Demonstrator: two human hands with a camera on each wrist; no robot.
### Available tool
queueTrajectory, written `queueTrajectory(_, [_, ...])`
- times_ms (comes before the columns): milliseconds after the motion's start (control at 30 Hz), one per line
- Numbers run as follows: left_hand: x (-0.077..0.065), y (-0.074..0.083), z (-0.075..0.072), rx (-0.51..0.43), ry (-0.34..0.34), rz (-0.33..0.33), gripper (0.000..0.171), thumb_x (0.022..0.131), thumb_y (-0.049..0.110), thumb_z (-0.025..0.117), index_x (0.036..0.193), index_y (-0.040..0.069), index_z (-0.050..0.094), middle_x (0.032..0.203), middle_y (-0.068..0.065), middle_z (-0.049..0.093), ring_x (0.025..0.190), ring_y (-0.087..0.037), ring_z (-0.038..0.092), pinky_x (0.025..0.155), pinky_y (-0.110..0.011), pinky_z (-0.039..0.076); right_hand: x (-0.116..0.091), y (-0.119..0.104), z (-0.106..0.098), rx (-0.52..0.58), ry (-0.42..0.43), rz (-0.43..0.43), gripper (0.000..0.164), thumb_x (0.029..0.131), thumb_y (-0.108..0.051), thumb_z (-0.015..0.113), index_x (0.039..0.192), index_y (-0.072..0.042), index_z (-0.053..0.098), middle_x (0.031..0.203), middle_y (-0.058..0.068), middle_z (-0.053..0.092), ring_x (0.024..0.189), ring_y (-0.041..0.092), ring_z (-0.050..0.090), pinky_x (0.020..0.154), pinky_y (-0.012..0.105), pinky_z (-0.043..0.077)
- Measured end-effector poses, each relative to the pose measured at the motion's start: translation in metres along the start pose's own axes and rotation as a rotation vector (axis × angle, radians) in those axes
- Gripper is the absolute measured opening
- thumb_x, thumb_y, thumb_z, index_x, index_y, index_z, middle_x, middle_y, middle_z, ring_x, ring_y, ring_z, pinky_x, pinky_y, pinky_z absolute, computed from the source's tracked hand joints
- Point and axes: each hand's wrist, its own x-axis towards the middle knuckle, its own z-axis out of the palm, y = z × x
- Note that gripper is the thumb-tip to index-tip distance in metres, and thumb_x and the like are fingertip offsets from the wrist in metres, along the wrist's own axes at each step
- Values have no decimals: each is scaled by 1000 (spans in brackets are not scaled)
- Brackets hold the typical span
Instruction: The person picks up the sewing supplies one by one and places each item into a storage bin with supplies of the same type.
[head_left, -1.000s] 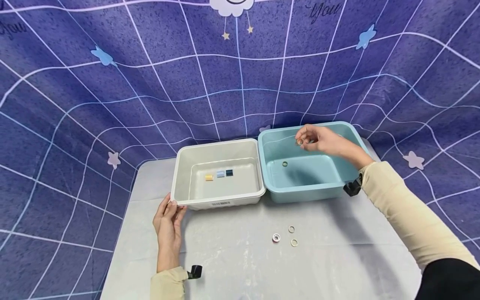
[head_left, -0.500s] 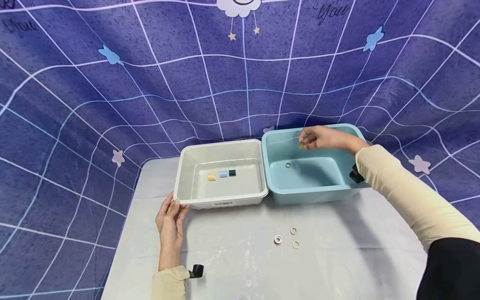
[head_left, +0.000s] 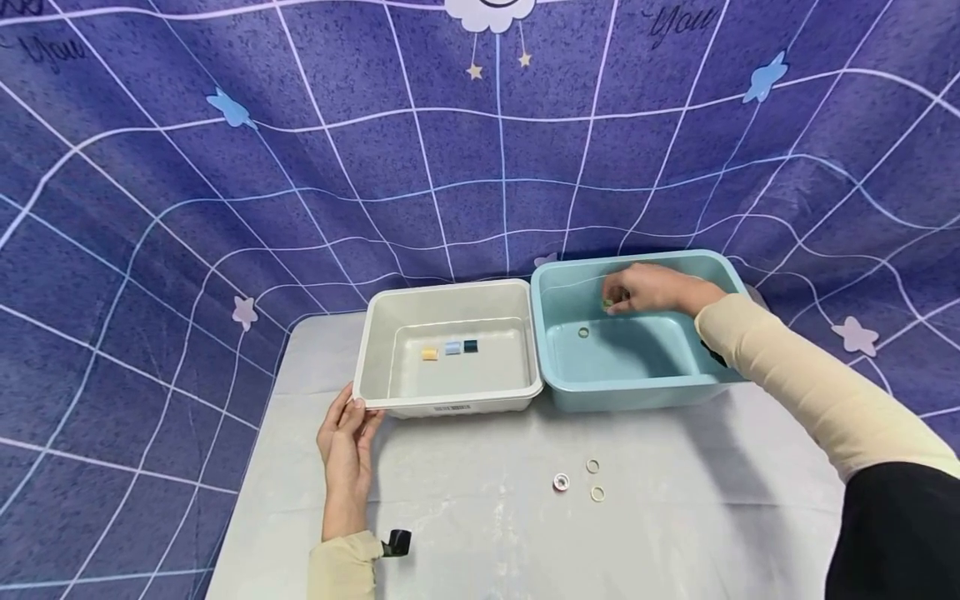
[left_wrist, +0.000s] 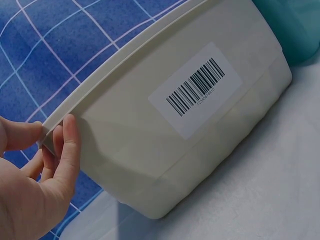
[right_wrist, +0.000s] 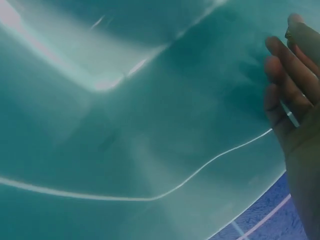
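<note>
My left hand pinches the near-left corner of the off-white plastic bin, thumb on the rim and fingers below it, as the left wrist view shows. Inside that bin lie three small thread spools: yellow, light blue and dark teal. Over at the right, my right hand is down inside the teal bin, pinching a small ring between thumb and fingertips. In the right wrist view the fingers mostly hide the ring. Another ring lies on the teal bin's floor.
Two pale rings and a small round red-and-white spool-like piece lie on the white-covered table in front of the bins. The bins stand side by side. Behind them hangs a purple-blue patterned curtain.
The right hand has lowered deeper into the teal bin with the ring. The left hand keeps its hold on the off-white bin. The whole head view has shifted slightly.
</note>
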Motion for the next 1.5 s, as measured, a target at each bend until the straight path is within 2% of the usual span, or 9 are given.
queueTrajectory(133, [1, 0, 0, 8, 3, -1, 47, 105, 5, 59, 151, 1, 49, 100, -1, 59, 83, -11, 66, 83, -21, 67, 0, 2, 2, -141, -9, -29, 19, 87, -25, 85, 87, -22, 66, 76, -10, 67, 67, 6, 59, 60, 30, 53])
queueTrajectory(267, [1, 1, 0, 8, 5, 2, 47, 105, 5, 60, 151, 2, 50, 100, -1, 60, 83, -11, 65, 83, -21, 67, 2, 5, 8, -198, -34, -57, 20, 88, -30, 84, 85, -23, 65, 74, -9, 62, 65, 7, 55, 58, 30, 51])
queueTrajectory(400, [1, 0, 0, 2, 8, 6, 45, 105, 5, 60, 149, 2, 51, 99, 0, 60, 82, -11, 66, 83, -22, 67, 7, 7, 19, -212, -74, -65, 18, 89, -29, 83, 88, -21, 67, 76, -9, 65, 67, 8, 58, 59, 33, 54])
queueTrajectory(633, [0, -3, 1, 1, 5, 3, 46, 105, 5, 60, 150, 2, 50, 100, 0, 59, 84, -11, 66, 85, -22, 67, 16, 9, 40, -154, -109, -84, 14, 89, -16, 82, 96, -15, 69, 82, -4, 70, 73, 10, 64, 66, 35, 59])
queueTrajectory(933, [1, -3, 0, 0, 6, -1, 47, 104, 5, 61, 150, 2, 50, 100, 0, 58, 83, -11, 66, 83, -22, 67, 23, 12, 55, -151, -137, -98, 13, 90, -12, 79, 95, -12, 67, 81, -1, 69, 71, 10, 60, 63, 33, 57])
queueTrajectory(1133, [2, 1, -1, -7, 8, 10, 48, 104, 6, 62, 151, 2, 50, 101, -1, 60, 83, -11, 66, 83, -22, 68, 31, 11, 54, -228, -164, -106, 18, 89, -12, 81, 99, -10, 67, 80, 1, 69, 69, 15, 61, 63, 39, 59])
queueTrajectory(1267, [3, 2, -1, -8, 7, 7, 48, 104, 6, 62, 151, 2, 50, 101, -1, 59, 83, -12, 66, 84, -22, 67, 34, 11, 56, -281, -180, -91, 17, 91, -14, 80, 101, -11, 66, 77, -2, 66, 67, 13, 57, 61, 37, 57])
queueTrajectory(1400, [2, 0, -1, -4, 4, -3, 48, 104, 6, 61, 151, 2, 49, 100, 0, 58, 83, -11, 66, 85, -22, 67, 33, 11, 61, -305, -174, -86, 13, 93, -13, 77, 93, -11, 64, 70, -4, 58, 63, 12, 49, 56, 34, 51])
queueTrajectory(1500, [1, -1, -1, 2, 4, -5, 48, 105, 6, 60, 151, 2, 49, 100, 0, 58, 83, -11, 66, 84, -22, 67, 31, 12, 65, -341, -162, -99, 17, 93, -12, 76, 86, -11, 61, 66, -6, 51, 60, 12, 43, 53, 33, 47])
